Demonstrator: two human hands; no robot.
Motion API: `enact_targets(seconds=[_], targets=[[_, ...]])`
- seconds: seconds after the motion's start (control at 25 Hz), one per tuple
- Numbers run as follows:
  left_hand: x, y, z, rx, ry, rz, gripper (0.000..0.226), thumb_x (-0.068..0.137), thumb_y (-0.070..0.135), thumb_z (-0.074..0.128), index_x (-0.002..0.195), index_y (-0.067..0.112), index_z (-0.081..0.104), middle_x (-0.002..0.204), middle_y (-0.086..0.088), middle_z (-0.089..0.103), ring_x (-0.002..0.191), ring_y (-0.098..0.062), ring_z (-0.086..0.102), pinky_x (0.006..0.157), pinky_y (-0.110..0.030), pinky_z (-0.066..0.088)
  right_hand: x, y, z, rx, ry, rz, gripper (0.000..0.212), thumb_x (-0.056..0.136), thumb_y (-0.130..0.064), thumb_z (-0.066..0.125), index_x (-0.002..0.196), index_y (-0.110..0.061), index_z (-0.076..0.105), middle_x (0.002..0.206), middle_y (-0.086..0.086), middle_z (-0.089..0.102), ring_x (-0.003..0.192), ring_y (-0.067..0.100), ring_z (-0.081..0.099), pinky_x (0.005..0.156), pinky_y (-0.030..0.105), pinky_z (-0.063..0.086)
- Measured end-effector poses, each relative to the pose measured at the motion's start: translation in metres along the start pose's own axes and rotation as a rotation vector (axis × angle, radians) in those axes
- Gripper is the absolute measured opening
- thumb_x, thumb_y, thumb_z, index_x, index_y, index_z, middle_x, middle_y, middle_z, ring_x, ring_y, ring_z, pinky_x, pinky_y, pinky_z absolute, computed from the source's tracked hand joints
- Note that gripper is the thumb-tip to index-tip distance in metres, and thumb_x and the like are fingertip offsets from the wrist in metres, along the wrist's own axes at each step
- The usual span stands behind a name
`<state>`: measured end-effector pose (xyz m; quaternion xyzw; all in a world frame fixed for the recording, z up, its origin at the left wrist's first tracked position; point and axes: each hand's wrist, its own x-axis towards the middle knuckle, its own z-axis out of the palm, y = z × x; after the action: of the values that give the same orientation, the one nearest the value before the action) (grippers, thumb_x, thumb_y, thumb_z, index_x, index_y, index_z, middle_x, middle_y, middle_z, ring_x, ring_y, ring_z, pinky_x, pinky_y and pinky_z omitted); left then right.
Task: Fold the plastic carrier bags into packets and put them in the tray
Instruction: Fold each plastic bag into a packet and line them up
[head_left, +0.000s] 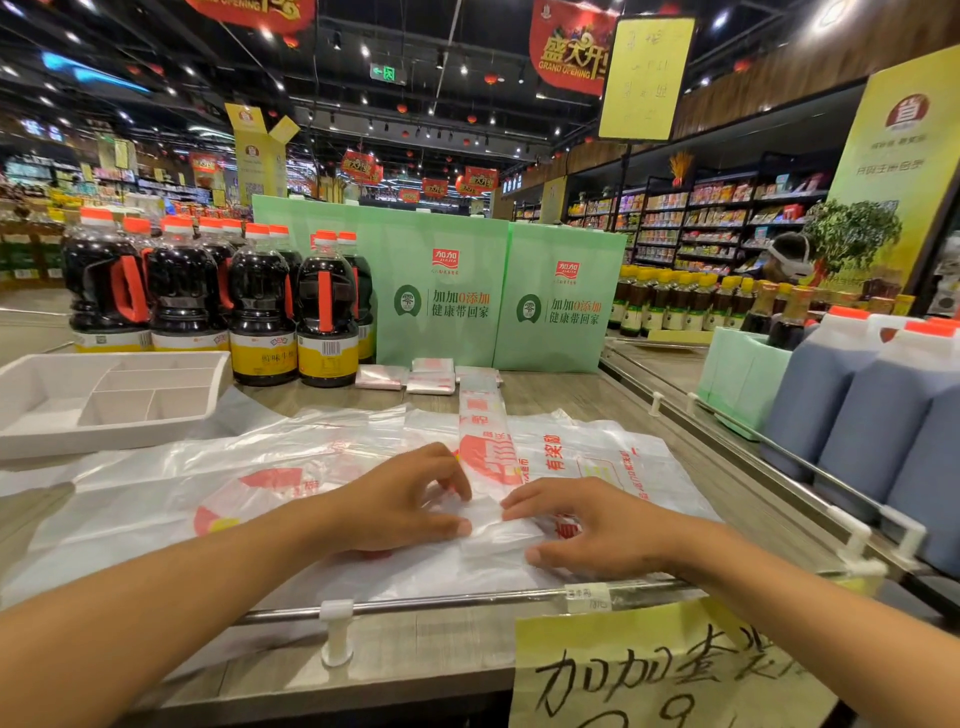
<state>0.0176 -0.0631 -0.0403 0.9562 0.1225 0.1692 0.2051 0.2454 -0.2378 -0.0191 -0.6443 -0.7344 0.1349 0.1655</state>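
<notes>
Yellow paper sign (660, 670) with black handwritten characters hangs off the near right edge, just below a thin metal rail (441, 603) that runs along the front of the wood-grain surface (727, 467).

Just beyond the rail, the two hands meet over the near end of a narrow folded strip of white plastic carrier bag with red print (483, 431). The left hand (410, 499) has its fingers curled and pinches the left side of the thick, folded-over end between fingertips and thumb. The right hand (592, 525) grips the same end from the right, fingers on top and thumb at its near edge. From between the hands the strip runs straight away toward the far side.

Under the strip and both hands lie loose flat carrier bags (208, 483) of clear white plastic with red and yellow print, spread across the surface to left and right.

Farther off on the left sits a white plastic compartment tray (31, 415); no packets are visible in it. At the far end of the strip, three small folded packets (431, 382) lie side by side, apart from the tray.

Behind them stand dark sauce bottles (262, 306) with orange caps on the left and pale green printed boxes (441, 291) in the middle. Large grey-blue jugs (841, 395) stand on the right.
</notes>
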Motion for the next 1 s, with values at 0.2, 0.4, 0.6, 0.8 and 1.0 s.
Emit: enact_targets(seconds=[0.2,0.4,0.6,0.8,1.0], targets=[[-0.001,0.002,-0.004,0.004,-0.062,0.012,0.043,0.087,0.052,0.07,0.122,0.027,0.069,0.128,0.014,0.054,0.118,0.002,0.052,0.104,-0.023,0.041,0.006,-0.001,0.006,-0.072,0.111,-0.031,0.03,0.09,-0.036,0.064,0.119,-0.03,0.071,0.122,-0.02,0.065,0.113,-0.003,0.058,0.096,0.021,0.046],[0.0,0.008,-0.011,-0.021,-0.134,-0.056,0.061,0.075,0.063,0.077,0.126,0.03,0.069,0.132,0.023,0.051,0.121,0.008,0.048,0.105,-0.015,0.034,0.014,-0.004,0.006,0.062,0.225,0.009,0.011,0.097,-0.021,0.066,0.099,-0.021,0.076,0.093,-0.013,0.07,0.085,0.006,0.063,0.078,0.028,0.053],[0.0,0.023,-0.007,-0.085,-0.028,-0.041,0.015,0.082,0.052,0.08,0.09,0.041,0.073,0.111,0.024,0.064,0.105,0.005,0.059,0.091,-0.011,0.042,0.009,-0.012,-0.001,0.376,0.22,0.103,0.021,0.102,-0.016,0.06,0.091,-0.02,0.077,0.075,-0.018,0.071,0.066,-0.003,0.06,0.064,0.013,0.046],[0.009,0.027,-0.002,-0.174,0.059,-0.144,0.022,0.094,0.04,0.071,0.086,0.02,0.079,0.088,0.007,0.076,0.084,-0.011,0.069,0.084,-0.035,0.053,0.016,-0.009,-0.002,0.485,0.21,0.231,0.027,0.103,-0.025,0.06,0.081,-0.014,0.071,0.075,-0.004,0.057,0.069,0.009,0.049,0.063,0.018,0.043],[0.013,0.029,-0.001,-0.395,0.103,-0.292,0.026,0.091,0.024,0.077,0.112,0.023,0.063,0.089,-0.001,0.078,0.082,-0.014,0.072,0.082,-0.034,0.055,0.022,0.0,0.0,0.381,0.219,0.373,0.033,0.101,-0.031,0.063,0.071,-0.016,0.066,0.065,-0.001,0.058,0.06,0.011,0.049,0.06,0.023,0.044]])
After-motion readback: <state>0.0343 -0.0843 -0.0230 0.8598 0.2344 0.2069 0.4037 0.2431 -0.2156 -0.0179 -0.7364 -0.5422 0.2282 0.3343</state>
